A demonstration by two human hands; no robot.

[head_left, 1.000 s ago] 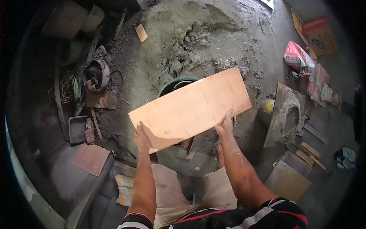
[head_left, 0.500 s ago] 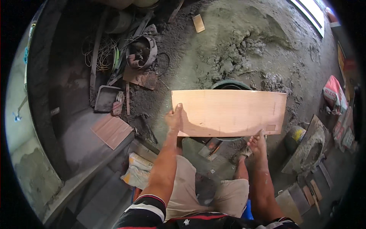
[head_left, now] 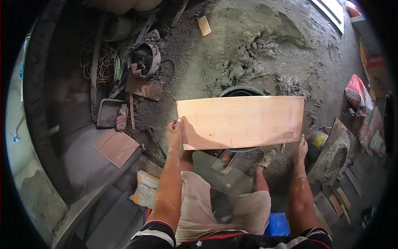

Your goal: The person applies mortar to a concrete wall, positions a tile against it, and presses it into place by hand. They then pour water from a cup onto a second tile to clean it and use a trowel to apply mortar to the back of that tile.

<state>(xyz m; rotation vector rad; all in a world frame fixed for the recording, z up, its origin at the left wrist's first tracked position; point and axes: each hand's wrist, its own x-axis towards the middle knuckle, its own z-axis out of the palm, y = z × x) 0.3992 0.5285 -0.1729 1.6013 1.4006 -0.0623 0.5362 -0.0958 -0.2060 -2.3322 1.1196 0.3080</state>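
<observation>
A long rectangular tile (head_left: 240, 122), pale orange with fine ribs across its upward face, is held out level before me. My left hand (head_left: 174, 132) is closed on its left edge, with the thumb near the face. At the lower right corner, my right hand (head_left: 301, 148) grips the right edge, its fingers partly hidden. Behind the tile stands a round dark tub (head_left: 242, 89); only its far rim and a bit of its near rim show. A trowel-like tool (head_left: 226, 159) lies on the floor below the tile.
Wet grey mortar (head_left: 265, 45) spreads beyond the tub. To the left are a bucket (head_left: 144, 62), a shallow tray (head_left: 110, 114) and a reddish tile (head_left: 116, 147). On the right lie a mortar-smeared board (head_left: 333, 155) and a red-and-white sack (head_left: 358, 95). A blue box (head_left: 277, 224) stands beside my leg.
My right hand has shifted from the tile's near edge to its right edge. My left hand has slid outward and slightly down the left edge. The view has moved a little.
</observation>
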